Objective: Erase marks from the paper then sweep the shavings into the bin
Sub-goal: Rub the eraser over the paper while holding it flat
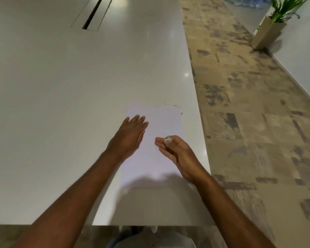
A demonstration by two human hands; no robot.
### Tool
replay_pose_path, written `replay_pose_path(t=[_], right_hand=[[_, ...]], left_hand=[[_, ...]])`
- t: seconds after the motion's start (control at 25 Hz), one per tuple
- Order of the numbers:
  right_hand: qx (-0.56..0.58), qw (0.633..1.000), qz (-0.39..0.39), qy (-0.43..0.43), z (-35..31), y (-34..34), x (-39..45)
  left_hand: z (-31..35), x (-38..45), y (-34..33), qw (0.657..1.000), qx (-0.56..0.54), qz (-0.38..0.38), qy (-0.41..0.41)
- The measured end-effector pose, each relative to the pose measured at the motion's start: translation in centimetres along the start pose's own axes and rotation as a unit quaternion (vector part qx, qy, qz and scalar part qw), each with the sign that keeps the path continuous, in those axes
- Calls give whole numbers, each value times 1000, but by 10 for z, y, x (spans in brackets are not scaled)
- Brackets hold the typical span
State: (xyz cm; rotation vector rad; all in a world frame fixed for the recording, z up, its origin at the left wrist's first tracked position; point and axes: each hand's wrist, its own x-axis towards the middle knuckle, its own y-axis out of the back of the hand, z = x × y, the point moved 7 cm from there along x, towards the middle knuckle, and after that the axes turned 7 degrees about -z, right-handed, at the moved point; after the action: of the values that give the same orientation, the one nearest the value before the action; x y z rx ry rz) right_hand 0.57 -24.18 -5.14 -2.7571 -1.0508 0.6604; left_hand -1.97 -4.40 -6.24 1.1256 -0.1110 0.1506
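Note:
A white sheet of paper [161, 122] lies on the white table [79, 86] near its right edge. My left hand [129, 135] rests flat, fingers apart, on the sheet's left side. Over the sheet's right half, my right hand [175, 153] is closed around a small white eraser [167, 139], whose tip shows between thumb and fingers. Dark eraser shavings [174, 105] lie scattered on the table just beyond the paper's far right corner. No bin is in view.
The table's right edge runs close beside the paper, with patterned floor [249, 122] beyond it. A cable slot [92, 14] is set into the far tabletop. A potted plant [270, 27] stands by the wall at far right.

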Motion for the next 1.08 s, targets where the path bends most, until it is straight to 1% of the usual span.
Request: replay_pose_path(t=[0.12, 0.16, 0.2, 0.24, 0.32, 0.36, 0.44, 0.52, 0.6, 0.68, 0.76, 0.84, 0.92, 0.96, 1.0, 1.08], right_hand=[[30, 992, 108, 59, -10, 38, -4], [38, 989, 125, 75, -15, 44, -7], [42, 988, 126, 81, -15, 43, -10], [41, 990, 108, 78, -10, 36, -17], [-7, 997, 65, 47, 11, 17, -30], [-34, 997, 62, 45, 18, 15, -32], [-37, 992, 105, 64, 13, 28, -26], [-16, 984, 150, 89, -11, 42, -19], [-5, 982, 161, 102, -28, 48, -13], [8, 984, 147, 103, -35, 47, -8], [19, 986, 145, 85, -35, 47, -2], [8, 984, 167, 62, -34, 51, 6], [-38, 981, 186, 50, -35, 54, 14], [-80, 977, 193, 50, -37, 55, 17], [-132, 969, 203, 48, -41, 55, 20], [-254, 940, 222, 51, -50, 59, 24]], left_hand=[[0, -1, 1, 1000, -3, 1, 1], [0, -1, 1, 1000, -5, -1, 2], [1, 0, 1, 1000, -6, -3, 4], [1, 0, 2, 1000, -8, -4, 6], [1, -1, 3, 1000, -9, -5, 6], [2, 0, 3, 1000, -9, -4, 5], [1, 0, 3, 1000, -9, -6, 5], [1, 0, 3, 1000, -16, -3, 5], [1, 1, 4, 1000, -20, 5, 2], [1, 1, 4, 1000, -17, 13, -3], [1, 0, 2, 1000, -8, 19, -9], [-1, -1, 0, 1000, -5, 22, -8], [-3, -1, 0, 1000, -5, 23, -8], [-2, -1, 0, 1000, -6, 25, -10], [-2, -1, 0, 1000, -7, 28, -12], [-2, -1, 1, 999, -5, 33, -15]])
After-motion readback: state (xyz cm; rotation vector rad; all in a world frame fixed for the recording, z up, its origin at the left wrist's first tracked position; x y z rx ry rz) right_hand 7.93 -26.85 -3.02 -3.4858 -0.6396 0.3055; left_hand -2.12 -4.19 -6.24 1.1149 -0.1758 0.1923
